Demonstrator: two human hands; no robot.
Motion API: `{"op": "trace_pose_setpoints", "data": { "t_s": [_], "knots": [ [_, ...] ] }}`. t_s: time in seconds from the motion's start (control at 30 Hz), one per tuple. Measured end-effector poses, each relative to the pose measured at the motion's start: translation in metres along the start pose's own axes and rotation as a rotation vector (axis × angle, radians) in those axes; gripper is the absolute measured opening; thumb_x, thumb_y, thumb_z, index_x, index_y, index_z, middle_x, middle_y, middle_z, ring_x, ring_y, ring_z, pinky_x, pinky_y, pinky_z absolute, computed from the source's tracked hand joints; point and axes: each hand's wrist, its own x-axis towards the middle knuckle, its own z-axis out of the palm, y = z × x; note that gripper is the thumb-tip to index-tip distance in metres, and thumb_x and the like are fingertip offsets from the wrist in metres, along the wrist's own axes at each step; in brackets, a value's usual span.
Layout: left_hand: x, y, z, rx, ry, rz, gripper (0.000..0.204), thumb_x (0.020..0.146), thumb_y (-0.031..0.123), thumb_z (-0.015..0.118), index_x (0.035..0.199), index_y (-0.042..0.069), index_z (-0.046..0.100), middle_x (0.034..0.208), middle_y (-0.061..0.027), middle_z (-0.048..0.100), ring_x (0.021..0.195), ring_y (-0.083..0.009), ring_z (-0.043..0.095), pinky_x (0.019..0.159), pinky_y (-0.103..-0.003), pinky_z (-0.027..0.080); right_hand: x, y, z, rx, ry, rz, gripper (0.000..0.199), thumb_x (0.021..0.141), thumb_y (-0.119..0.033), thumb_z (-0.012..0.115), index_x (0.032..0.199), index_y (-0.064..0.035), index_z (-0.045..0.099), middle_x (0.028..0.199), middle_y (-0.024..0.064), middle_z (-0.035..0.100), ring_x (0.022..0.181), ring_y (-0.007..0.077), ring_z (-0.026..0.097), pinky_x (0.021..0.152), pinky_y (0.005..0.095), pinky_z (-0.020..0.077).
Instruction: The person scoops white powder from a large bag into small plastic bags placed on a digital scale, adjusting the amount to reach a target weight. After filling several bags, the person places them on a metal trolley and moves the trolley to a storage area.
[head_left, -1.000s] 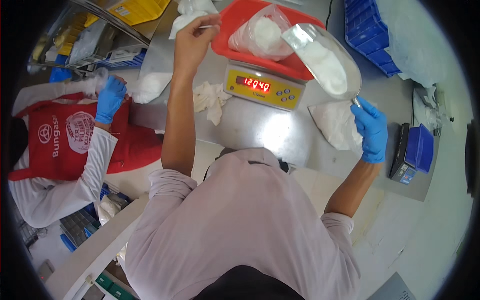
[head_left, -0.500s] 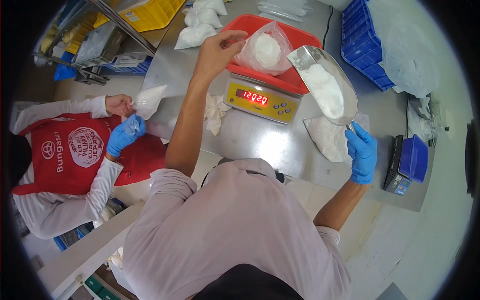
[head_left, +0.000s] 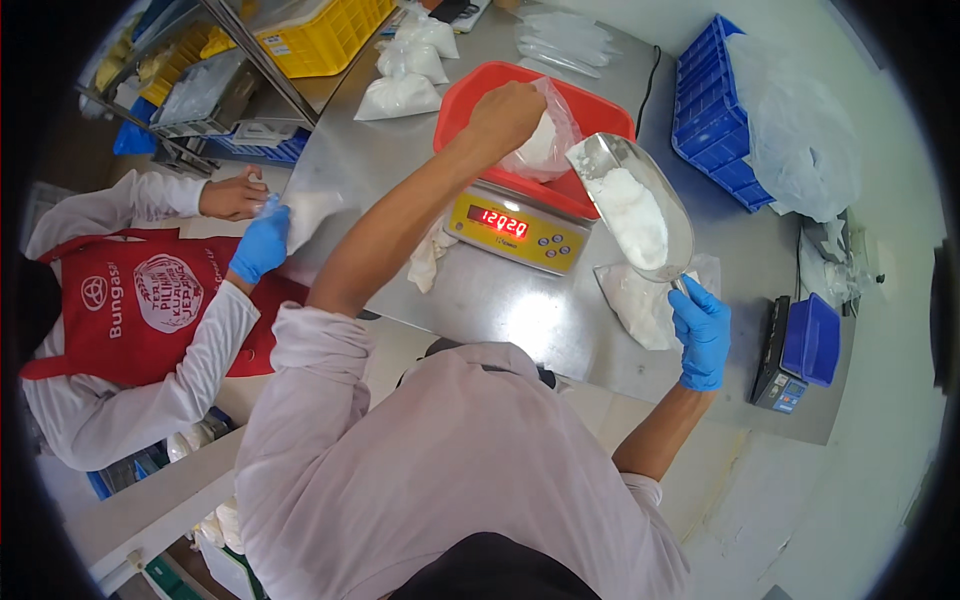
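Note:
My bare left hand [head_left: 508,118] pinches the rim of a clear plastic bag [head_left: 563,112]. White powder fills the lower part of that bag, which sits in a red tray [head_left: 458,92]. The tray rests on a yellow digital scale [head_left: 515,232] with a lit red display. In a blue glove, my right hand [head_left: 702,335] is closed round the handle of a metal scoop [head_left: 672,195]. The scoop carries a heap of white powder [head_left: 632,215], its mouth just right of the bag. Beneath it on the steel table lies another bag of pale powder [head_left: 640,308].
At left, a co-worker in a red apron [head_left: 130,310] handles a small bag [head_left: 312,215]. Filled bags [head_left: 400,97] stand at the back left. To the right are a blue crate [head_left: 712,120] with plastic sheeting and a black scale with a blue tray [head_left: 810,340]. A cloth [head_left: 430,258] lies beside the yellow scale.
My left hand has moved right, over the tray, and closed on the bag's rim. The scoop stays level beside the bag. The co-worker's small bag is lower, nearer the table.

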Motion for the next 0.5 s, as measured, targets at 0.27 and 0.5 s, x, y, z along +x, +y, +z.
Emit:
{"op": "trace_pose_setpoints", "data": {
  "t_s": [0.27,0.5],
  "knots": [
    [0.016,0.005,-0.007,0.047,-0.045,-0.097,0.015,0.076,0.007,0.060,0.082,-0.001,0.071,0.081,-0.0199,0.069,0.076,-0.0369,0.068,0.070,-0.043,0.055,-0.004,-0.005,0.001,-0.038,-0.017,0.012,0.042,0.077,-0.012,0.073,0.116,0.0014,0.066,0.063,-0.0064,0.048,0.052,0.0006,0.037,0.045,0.0187,0.0244],
    [0.010,0.069,-0.075,-0.504,-0.252,0.185,0.019,0.075,0.007,0.068,0.093,0.005,0.074,0.084,-0.0161,0.070,0.074,-0.0282,0.066,0.070,-0.036,0.051,0.001,-0.006,0.001,-0.007,-0.029,-0.038,0.037,0.078,-0.010,0.072,0.114,0.0017,0.067,0.062,-0.0078,0.044,0.051,0.0004,0.034,0.045,0.0188,0.0216]
  ]
}}
